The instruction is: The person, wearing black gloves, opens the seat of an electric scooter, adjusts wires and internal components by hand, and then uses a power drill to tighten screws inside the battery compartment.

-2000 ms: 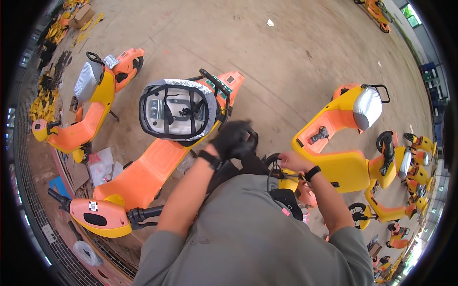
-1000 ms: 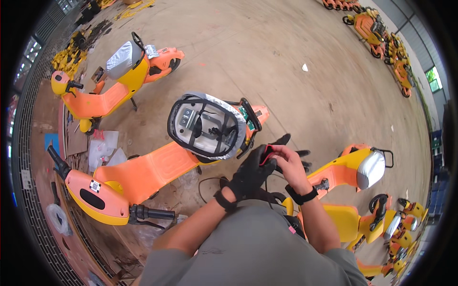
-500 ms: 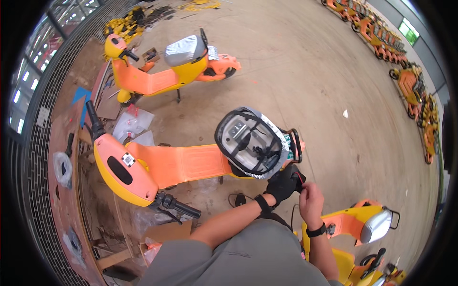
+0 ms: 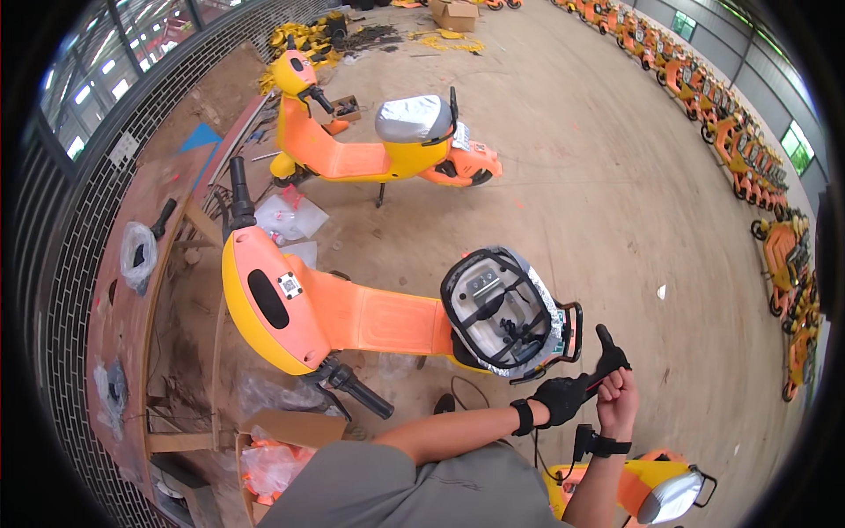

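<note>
My left hand (image 4: 561,400) wears a black glove and a dark wristband. Its fingers are closed on a second black glove (image 4: 609,356) with red at its edge, one finger of it sticking up and away from me. My bare right hand (image 4: 619,403) has its fingers curled on the same glove, close to the left fingertips. A black strap with a small box and a cable sits on my right wrist. Just beyond my hands is the rear of an orange and yellow scooter (image 4: 396,322); its seat (image 4: 500,308) shows a pale underside with metal fittings.
Another such scooter (image 4: 352,161) stands farther off, with more at lower right (image 4: 673,493). A long row of scooters (image 4: 704,114) lines the right wall. To the left are a worktable (image 4: 123,290), plastic bags and an open cardboard box (image 4: 304,425).
The view has shifted, so the scooters appear farther right and lower. Both hands have moved right, away from the seat, and the held glove now shows more fully, with one finger pointing up.
</note>
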Motion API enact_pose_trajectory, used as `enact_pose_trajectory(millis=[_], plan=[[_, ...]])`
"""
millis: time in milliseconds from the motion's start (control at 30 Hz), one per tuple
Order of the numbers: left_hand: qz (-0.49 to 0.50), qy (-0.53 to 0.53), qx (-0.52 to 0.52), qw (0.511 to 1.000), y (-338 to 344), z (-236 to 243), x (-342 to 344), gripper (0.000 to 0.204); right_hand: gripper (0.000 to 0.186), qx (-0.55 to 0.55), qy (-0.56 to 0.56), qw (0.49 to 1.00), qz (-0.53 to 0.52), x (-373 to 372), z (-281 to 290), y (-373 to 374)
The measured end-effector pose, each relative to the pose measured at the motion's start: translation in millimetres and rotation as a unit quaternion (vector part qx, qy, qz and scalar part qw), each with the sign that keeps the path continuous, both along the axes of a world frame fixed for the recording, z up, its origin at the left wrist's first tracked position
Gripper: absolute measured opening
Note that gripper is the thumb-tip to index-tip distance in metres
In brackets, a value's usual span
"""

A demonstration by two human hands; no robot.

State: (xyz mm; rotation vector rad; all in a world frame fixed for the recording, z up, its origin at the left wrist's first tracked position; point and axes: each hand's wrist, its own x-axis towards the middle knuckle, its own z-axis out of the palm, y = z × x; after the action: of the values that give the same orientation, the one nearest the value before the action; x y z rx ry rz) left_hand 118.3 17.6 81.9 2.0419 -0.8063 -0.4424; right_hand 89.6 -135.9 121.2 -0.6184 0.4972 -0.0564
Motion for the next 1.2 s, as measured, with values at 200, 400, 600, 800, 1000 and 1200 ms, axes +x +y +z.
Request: enact_pose_trajectory(millis=[200, 400, 600, 800, 1000, 1200], plan=[[0.026, 0.042, -0.047, 0.998, 0, 0, 19, 0.022, 0.026, -0.097, -0.018, 0.993, -0.060, 9, 3, 17], [0.121, -0.053, -0.295, 0.946, 1, 39, 18, 0.031, 0.047, -0.257, -0.081, 0.963, 0.022, 23, 6, 43], [-0.013, -0.123, -0.186, 0.975, -6, 42, 10, 0.036, 0.050, -0.319, -0.254, 0.904, 0.132, 51, 7, 43], [0.081, -0.179, -0.031, 0.980, -10, 23, 32, 0.040, 0.056, -0.234, -0.178, 0.952, 0.087, 63, 27, 45], [0.033, -0.100, -0.044, 0.993, -3, 27, 31, 0.025, 0.042, -0.171, -0.110, 0.979, 0.025, 72, -20, -2], [-0.082, -0.096, 0.050, 0.991, 4, 16, 25, 0.021, 0.035, -0.131, -0.200, 0.966, 0.093, 82, 31, 41]])
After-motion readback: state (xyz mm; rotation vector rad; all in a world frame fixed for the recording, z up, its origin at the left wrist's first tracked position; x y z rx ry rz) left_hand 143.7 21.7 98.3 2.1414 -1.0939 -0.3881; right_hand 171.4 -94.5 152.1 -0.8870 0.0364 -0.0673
